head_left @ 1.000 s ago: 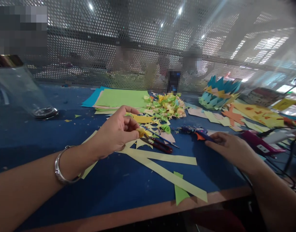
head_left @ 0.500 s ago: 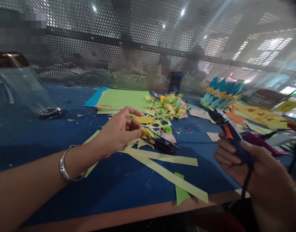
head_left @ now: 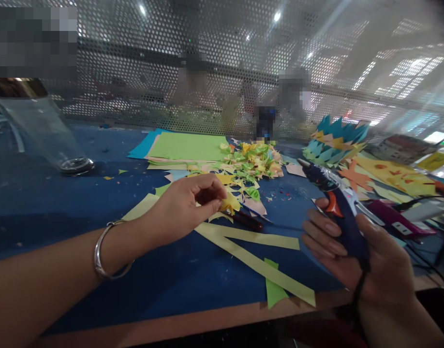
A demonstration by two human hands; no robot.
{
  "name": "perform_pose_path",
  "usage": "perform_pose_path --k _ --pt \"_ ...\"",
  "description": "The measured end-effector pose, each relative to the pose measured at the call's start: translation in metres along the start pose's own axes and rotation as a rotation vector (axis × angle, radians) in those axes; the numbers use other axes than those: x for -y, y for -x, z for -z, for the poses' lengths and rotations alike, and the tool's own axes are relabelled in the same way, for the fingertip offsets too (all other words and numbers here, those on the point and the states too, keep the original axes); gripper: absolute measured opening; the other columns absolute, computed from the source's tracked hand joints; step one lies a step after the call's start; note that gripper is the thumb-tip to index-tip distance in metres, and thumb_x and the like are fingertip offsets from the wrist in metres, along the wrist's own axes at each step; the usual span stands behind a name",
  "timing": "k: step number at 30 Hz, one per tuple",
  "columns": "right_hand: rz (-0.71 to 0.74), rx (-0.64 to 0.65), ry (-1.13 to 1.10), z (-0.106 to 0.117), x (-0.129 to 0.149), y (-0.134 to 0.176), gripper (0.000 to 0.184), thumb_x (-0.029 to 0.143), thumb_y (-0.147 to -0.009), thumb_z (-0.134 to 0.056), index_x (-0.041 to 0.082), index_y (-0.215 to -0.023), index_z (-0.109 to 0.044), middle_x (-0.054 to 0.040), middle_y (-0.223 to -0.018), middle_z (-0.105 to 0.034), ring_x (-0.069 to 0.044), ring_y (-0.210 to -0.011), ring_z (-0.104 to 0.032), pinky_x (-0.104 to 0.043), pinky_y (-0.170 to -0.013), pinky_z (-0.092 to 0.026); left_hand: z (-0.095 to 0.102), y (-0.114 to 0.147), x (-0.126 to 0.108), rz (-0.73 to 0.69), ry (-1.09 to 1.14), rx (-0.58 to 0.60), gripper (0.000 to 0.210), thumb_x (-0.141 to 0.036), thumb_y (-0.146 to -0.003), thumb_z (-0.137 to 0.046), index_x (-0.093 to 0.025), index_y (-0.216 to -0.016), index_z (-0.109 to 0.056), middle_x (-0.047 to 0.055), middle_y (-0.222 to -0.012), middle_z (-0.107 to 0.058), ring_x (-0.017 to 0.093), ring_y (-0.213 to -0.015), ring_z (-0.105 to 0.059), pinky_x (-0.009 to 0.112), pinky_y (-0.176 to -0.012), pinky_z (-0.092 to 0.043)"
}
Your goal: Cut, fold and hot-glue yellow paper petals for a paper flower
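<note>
- Between the thumb and fingertips of our left hand (head_left: 184, 208) we pinch one small yellow folded-paper flower (head_left: 232, 203); its petals flare right, away from the fingertips, above the cuttings. It is too squat for us to read a long axis.
- The fingers of our right hand (head_left: 383, 263) wrap the grip of one dark-blue plastic glue gun (head_left: 347, 215), raised off the table. Its nozzle points forward and left, and the barrel's long axis slants from there back toward our right. We cannot tell whether its single orange trigger (head_left: 334, 205) is pressed.
- One silver metal bangle (head_left: 99, 253) rings our left wrist.
- Just beyond the flower we see one pair of dark-red-handled snips (head_left: 246, 221) and one thin blue stick (head_left: 257, 211), both running toward the lower right.
- Two long pale-yellow paper strips (head_left: 263, 239) fan out rightward from near our left hand; one green paper scrap (head_left: 276, 295) lies under the lower strip.
- Farther off sit one heap of small multicoloured paper flowers (head_left: 258, 159), too many to count, and one stack of coloured paper sheets (head_left: 187, 146), green on top.
- Outermost we see one clear bottle with a brown lid (head_left: 50, 133) at left and one zigzag-edged blue paper ring (head_left: 334, 140) at right.
</note>
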State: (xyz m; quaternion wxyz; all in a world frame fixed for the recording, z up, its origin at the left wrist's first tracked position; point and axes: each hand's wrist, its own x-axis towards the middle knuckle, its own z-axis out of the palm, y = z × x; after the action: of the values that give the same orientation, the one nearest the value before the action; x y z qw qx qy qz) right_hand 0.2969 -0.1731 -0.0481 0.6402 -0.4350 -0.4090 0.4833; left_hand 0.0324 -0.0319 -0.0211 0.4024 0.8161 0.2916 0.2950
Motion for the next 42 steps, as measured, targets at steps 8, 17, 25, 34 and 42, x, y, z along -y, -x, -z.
perform_pose_path --k 8,17,25,34,42 --pt "0.018 0.098 0.017 -0.004 -0.002 0.004 0.017 0.039 -0.089 -0.055 0.024 -0.084 -0.056 0.0029 -0.069 -0.034 -0.011 -0.049 -0.028 -0.028 -0.046 -0.023 -0.003 0.003 0.003 0.007 -0.005 0.001 0.014 -0.03 -0.086 -0.065 -0.02 -0.095 -0.063 0.004 -0.086 -0.068 0.016 -0.076 -0.065 0.029 -0.072 -0.054" --pt "-0.023 0.037 0.767 -0.008 -0.005 0.014 0.042 0.051 -0.087 -0.064 0.019 -0.061 -0.055 -0.0002 -0.058 -0.05 -0.012 -0.053 -0.045 -0.024 -0.047 -0.034 -0.003 0.006 -0.005 0.009 -0.058 0.048 0.01 -0.028 -0.085 -0.063 -0.018 -0.089 -0.061 0.0 -0.079 -0.064 0.012 -0.07 -0.061 0.025 -0.067 -0.05" --pt "0.15 0.103 1.104 -0.021 -0.002 0.018 0.036 0.047 -0.093 -0.055 0.019 -0.075 -0.067 -0.0026 -0.067 -0.063 -0.016 -0.06 -0.055 -0.026 -0.054 -0.046 -0.004 0.008 -0.011 -0.009 -0.174 0.099 0.006 -0.023 -0.083 -0.059 -0.019 -0.087 -0.062 -0.001 -0.075 -0.065 0.013 -0.066 -0.06 0.025 -0.061 -0.047" --pt "0.187 0.1 1.217 -0.019 -0.009 0.018 0.039 0.048 -0.095 -0.051 0.02 -0.069 -0.06 -0.0013 -0.065 -0.059 -0.015 -0.059 -0.053 -0.028 -0.055 -0.046 -0.004 0.01 -0.011 -0.046 -0.2 0.122 0.006 -0.023 -0.084 -0.058 -0.02 -0.088 -0.06 -0.002 -0.074 -0.064 0.012 -0.065 -0.057 0.024 -0.062 -0.045" --pt "0.166 0.091 1.272 -0.019 -0.008 0.02 0.039 0.049 -0.096 -0.049 0.02 -0.075 -0.064 -0.0028 -0.073 -0.066 -0.017 -0.065 -0.057 -0.028 -0.061 -0.049 -0.003 0.011 -0.012 -0.061 -0.211 0.132 0.006 -0.022 -0.084 -0.056 -0.02 -0.088 -0.06 -0.002 -0.074 -0.063 0.011 -0.064 -0.056 0.024 -0.062 -0.044"
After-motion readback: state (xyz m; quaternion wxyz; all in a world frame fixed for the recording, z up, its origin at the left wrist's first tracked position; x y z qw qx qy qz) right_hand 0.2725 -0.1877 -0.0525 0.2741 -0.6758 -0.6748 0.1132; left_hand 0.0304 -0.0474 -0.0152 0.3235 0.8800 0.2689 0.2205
